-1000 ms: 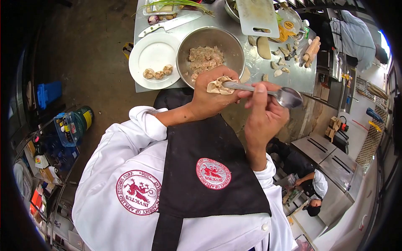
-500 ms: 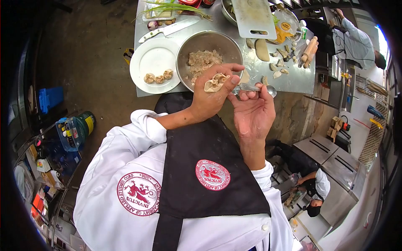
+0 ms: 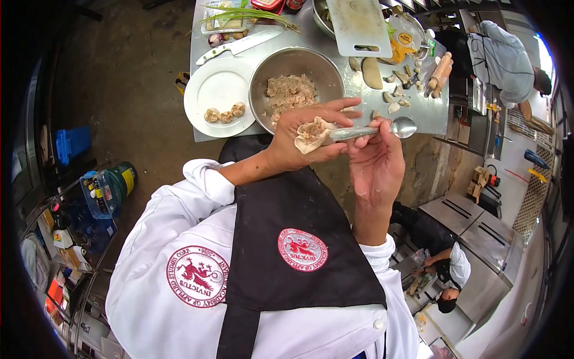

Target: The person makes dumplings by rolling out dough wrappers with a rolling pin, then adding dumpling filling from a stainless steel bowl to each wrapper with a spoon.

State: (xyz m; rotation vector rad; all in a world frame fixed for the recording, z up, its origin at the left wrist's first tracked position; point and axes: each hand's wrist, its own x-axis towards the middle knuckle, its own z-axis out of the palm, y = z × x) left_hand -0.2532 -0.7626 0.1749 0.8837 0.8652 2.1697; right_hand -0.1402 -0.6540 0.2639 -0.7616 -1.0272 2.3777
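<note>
My left hand [image 3: 299, 128] is curled around a dumpling [image 3: 312, 135], its wrapper partly gathered around meat filling that shows at the top. Pinched in my right hand [image 3: 376, 164] is a metal spoon [image 3: 353, 133], its bowl end pointing right and its handle end touching or very near the wrapper. Both hands are over the table's near edge, just in front of a steel mixing bowl [image 3: 327, 66] of ground meat filling [image 3: 291, 91]. Three finished dumplings [image 3: 225, 115] sit on a white plate [image 3: 206, 84] at left.
On the steel table [image 3: 421, 116] lie a knife [image 3: 242, 45], green onions [image 3: 251, 14], a white cutting board [image 3: 357, 24], dough pieces [image 3: 372, 72] and wooden rolling pins [image 3: 441, 75]. One person [image 3: 505, 60] stands at upper right, another [image 3: 451, 269] at lower right.
My right hand and the spoon have moved right, and more of the handle shows. The left hand has shifted slightly right, with its dumpling turned and the wrapper more open to view.
</note>
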